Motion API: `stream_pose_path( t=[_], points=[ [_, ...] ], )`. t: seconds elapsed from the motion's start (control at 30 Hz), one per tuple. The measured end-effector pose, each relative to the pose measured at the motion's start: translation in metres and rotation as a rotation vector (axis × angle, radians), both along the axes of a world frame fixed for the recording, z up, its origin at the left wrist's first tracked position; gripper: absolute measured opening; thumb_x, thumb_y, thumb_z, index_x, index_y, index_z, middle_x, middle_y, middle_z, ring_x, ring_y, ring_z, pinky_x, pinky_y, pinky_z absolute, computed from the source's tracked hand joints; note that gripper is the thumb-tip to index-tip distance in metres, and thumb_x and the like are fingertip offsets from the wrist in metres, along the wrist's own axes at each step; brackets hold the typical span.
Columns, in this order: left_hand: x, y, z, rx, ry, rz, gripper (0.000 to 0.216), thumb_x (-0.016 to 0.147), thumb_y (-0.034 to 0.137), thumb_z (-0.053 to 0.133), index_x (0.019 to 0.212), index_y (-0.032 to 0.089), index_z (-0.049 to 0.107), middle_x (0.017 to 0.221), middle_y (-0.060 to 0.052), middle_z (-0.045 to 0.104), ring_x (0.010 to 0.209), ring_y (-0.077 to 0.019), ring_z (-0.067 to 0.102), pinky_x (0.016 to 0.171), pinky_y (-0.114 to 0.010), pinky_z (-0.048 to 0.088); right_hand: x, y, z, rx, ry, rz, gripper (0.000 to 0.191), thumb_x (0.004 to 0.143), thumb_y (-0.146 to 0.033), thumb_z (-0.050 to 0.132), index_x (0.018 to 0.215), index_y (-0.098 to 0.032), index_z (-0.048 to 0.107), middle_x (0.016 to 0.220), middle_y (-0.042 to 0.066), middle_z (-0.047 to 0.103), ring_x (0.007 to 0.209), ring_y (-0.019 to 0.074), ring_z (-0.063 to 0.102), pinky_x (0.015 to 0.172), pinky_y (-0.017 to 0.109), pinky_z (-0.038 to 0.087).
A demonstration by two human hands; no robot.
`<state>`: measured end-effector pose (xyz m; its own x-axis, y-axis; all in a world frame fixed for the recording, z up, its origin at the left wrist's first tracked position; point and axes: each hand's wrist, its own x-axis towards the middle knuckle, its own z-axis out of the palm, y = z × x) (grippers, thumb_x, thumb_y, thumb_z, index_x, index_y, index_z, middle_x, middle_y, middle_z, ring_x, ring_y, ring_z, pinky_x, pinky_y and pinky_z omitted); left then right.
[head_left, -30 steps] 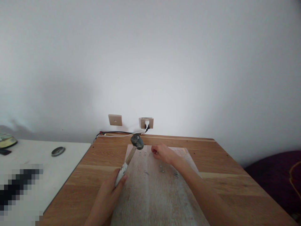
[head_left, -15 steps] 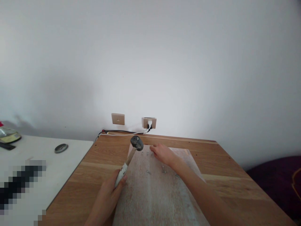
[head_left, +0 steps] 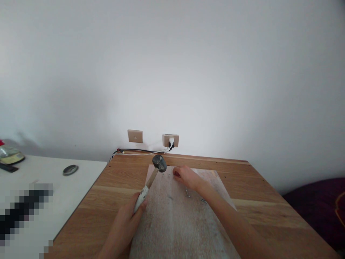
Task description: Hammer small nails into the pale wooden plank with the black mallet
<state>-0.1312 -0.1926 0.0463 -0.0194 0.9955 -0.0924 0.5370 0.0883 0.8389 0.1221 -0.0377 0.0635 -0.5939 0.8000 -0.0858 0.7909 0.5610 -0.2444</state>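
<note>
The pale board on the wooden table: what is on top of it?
Small nail-like metal pieces lie scattered on the board. The right hand is over its far end; whatever lies beneath that hand and its forearm cannot be seen.

The left hand [head_left: 130, 212] is wrapped round the handle of the mallet [head_left: 160, 163], the left forearm [head_left: 114, 239] slanting up from below it. The right hand [head_left: 185, 177] sits just right of the mallet's head, fingers bent inward (whether the tips meet is too small to tell), the bare right forearm [head_left: 230, 217] angled down rightward.
</note>
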Motion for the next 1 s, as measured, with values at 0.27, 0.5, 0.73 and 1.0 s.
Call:
stream_pose_path(
  t=[0.27,0.5,0.73,1.0],
  points=[
    [0.018,0.016,-0.002,0.02,0.065,-0.099,0.043,0.094,0.047,0.042,0.12,0.02,0.062,0.107,-0.01,0.076,0.102,-0.0287,0.071,0.087,-0.033,0.05,0.001,-0.001,-0.009,-0.019,0.101,-0.07,0.021,0.097,-0.034,0.063,0.104,-0.015,0.068,0.102,0.005,0.07,0.091,0.0182,0.068,0.084,0.038,0.056],
    [0.028,0.021,0.0,-0.015,0.183,-0.172,0.034,0.097,0.042,0.04,0.112,0.021,0.062,0.098,-0.009,0.075,0.097,-0.0268,0.071,0.08,-0.03,0.047,0.041,-0.009,-0.001,-0.016,0.178,-0.139,0.028,0.087,-0.019,0.067,0.114,-0.01,0.068,0.109,0.015,0.07,0.099,0.0229,0.065,0.084,0.03,0.046],
    [0.03,0.016,-0.008,-0.037,0.197,-0.154,0.037,0.096,0.045,0.039,0.115,0.021,0.06,0.103,-0.01,0.074,0.101,-0.028,0.069,0.088,-0.035,0.047,0.06,-0.036,0.005,-0.143,0.237,-0.135,0.019,0.088,-0.02,0.062,0.102,-0.015,0.074,0.087,0.008,0.075,0.075,0.0177,0.067,0.068,0.025,0.046],
    [0.028,0.017,-0.009,-0.017,0.153,-0.129,0.038,0.095,0.045,0.04,0.116,0.022,0.062,0.104,-0.008,0.075,0.101,-0.0271,0.07,0.088,-0.033,0.049,0.043,-0.034,-0.016,-0.185,0.34,-0.15,0.027,0.071,-0.008,0.063,0.09,-0.018,0.079,0.076,0.003,0.078,0.067,0.0164,0.069,0.063,0.022,0.047]
  ],
)
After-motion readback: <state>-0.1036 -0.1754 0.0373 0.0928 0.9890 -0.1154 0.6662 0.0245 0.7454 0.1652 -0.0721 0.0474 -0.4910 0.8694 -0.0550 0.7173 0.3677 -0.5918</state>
